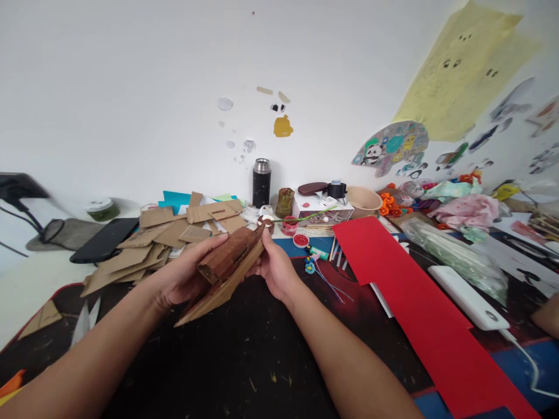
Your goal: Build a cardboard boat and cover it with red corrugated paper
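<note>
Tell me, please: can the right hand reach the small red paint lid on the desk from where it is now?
Probably yes. The red paint lid lies just beyond the right hand, with nothing between them. But both hands grip the brown cardboard piece, so the right hand must let go first; the left hand could hold it alone.

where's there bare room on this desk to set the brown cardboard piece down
Bare dark mat lies between the forearms, bordered right by the red paper sheet. The back is crowded: loose cardboard pieces at left, black flask and red paint pots in the middle.

Brown cardboard piece (pixel 227 265), slotted, tilted, held above the dark mat.
</note>
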{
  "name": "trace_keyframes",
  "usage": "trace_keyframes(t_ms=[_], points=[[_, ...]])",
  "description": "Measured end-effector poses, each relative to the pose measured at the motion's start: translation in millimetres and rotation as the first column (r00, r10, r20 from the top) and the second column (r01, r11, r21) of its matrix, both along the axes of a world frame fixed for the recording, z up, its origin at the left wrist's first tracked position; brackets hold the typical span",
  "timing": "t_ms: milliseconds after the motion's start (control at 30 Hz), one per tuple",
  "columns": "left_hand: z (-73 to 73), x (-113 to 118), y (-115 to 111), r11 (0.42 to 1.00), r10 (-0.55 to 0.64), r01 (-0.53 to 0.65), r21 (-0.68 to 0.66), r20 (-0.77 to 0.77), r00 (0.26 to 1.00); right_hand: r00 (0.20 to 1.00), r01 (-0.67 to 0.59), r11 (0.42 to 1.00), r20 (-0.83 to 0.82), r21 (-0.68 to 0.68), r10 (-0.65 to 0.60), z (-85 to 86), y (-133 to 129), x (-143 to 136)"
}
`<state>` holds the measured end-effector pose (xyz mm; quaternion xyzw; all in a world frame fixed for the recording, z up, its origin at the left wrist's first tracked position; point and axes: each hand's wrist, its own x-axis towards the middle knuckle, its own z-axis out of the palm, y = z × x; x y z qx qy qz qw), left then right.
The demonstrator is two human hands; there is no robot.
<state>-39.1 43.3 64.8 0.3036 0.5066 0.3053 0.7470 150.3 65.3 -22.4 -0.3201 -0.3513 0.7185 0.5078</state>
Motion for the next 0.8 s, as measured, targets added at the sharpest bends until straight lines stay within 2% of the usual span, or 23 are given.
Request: trace_keyframes(t_ms=[167, 367, 467, 600, 800], points=[[-6.4, -0.1, 2.5, 0.999, -0.035, 0.034, 0.037, 0.016, 0.999, 0.999, 0.049, 0.999, -0.007, -0.016, -0.049, -1.8, 3.1, 0.8], [-4.6, -13.7, 10.5, 0.956, -0.145, 0.140, 0.258, 0.000, 0.989, 0.983, 0.166, 0.986, -0.081, -0.023, -0.167, 5.5, 6.0, 6.2], [-1.3, -20.6, 13.5, 0.926, -0.134, 0.156, 0.343, -0.088, 0.987, 0.971, 0.209, 0.977, -0.107, -0.036, -0.212, 7.6, 7.1, 8.2], [-1.3, -25.5, 14.7, 0.931, -0.045, 0.096, 0.353, -0.149, 0.988, 0.974, 0.199, 0.979, -0.099, -0.042, -0.202, 7.4, 7.4, 7.6], [-4.6, -28.4, 17.0, 0.943, -0.062, 0.100, 0.317, -0.128, 0.990, 0.975, 0.182, 0.983, -0.121, -0.037, -0.185, 6.4, 7.5, 7.4]])
